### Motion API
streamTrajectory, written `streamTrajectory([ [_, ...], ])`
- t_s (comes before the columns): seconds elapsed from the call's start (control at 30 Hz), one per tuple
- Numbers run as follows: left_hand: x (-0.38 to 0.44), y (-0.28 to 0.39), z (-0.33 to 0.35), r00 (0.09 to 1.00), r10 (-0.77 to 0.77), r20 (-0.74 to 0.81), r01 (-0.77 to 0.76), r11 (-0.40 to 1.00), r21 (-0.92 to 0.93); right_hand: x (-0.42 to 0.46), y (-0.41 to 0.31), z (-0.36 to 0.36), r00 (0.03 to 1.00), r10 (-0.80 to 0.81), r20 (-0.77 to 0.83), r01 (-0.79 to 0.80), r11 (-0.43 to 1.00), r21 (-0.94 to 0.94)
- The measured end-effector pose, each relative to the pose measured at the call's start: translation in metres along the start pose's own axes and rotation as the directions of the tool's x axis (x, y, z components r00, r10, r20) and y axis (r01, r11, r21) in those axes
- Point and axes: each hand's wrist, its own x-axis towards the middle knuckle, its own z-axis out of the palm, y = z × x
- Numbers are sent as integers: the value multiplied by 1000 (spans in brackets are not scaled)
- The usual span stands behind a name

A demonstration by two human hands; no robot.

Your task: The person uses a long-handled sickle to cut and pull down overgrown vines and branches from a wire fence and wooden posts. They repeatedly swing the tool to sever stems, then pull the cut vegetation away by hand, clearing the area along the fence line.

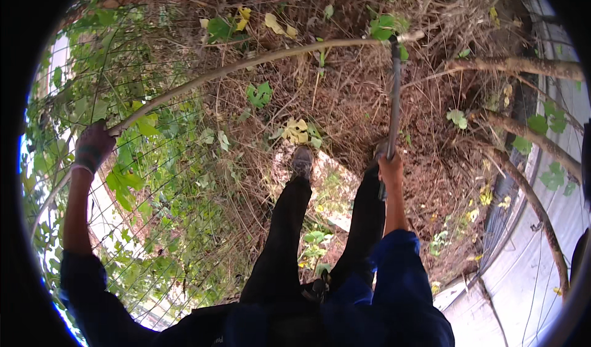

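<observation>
At the left, my left hand (94, 147), in a work glove, is closed around a long, curved leafy branch (258, 60). The branch arches up and across to the right, and its pale end lies by the head of a long-handled tool. My right hand (391, 169), which looks ungloved, grips the lower part of the tool's dark handle (395, 93). The handle points away from me; leaves and the branch partly hide its head, so its kind cannot be told.
A wire mesh fence (184, 199) with leafy vines runs along the left. Dry grass and brown leaf litter (337, 97) cover the ground around my shoes. Thick bare branches (517, 66) reach in from the right, over a pale corrugated sheet (517, 264).
</observation>
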Motion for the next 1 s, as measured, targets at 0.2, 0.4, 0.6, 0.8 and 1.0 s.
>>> streamTrajectory([
  [0.2, -26, 33, -67, 970, -221, -104, 217, 975, -52, -74, -99, -83, 978, -183, -102, 197, 968, 153],
  [0.4, -51, 41, -65, 956, -285, -71, 279, 957, -78, -81, -323, -130, 822, -415, -390, 496, 858, 135],
  [0.6, -47, 60, -103, 957, -282, -70, 273, 954, -122, -7, -47, -61, 990, -4, -142, -40, 952, -304],
  [0.8, -85, 64, -78, 965, -262, -19, 259, 961, -97, -72, -128, -85, 994, -105, 34, 105, 994, -1],
  [1.0, -95, 71, -66, 967, -248, -50, 240, 963, -124, -62, -295, -133, 815, -540, -208, 533, 841, -94],
])
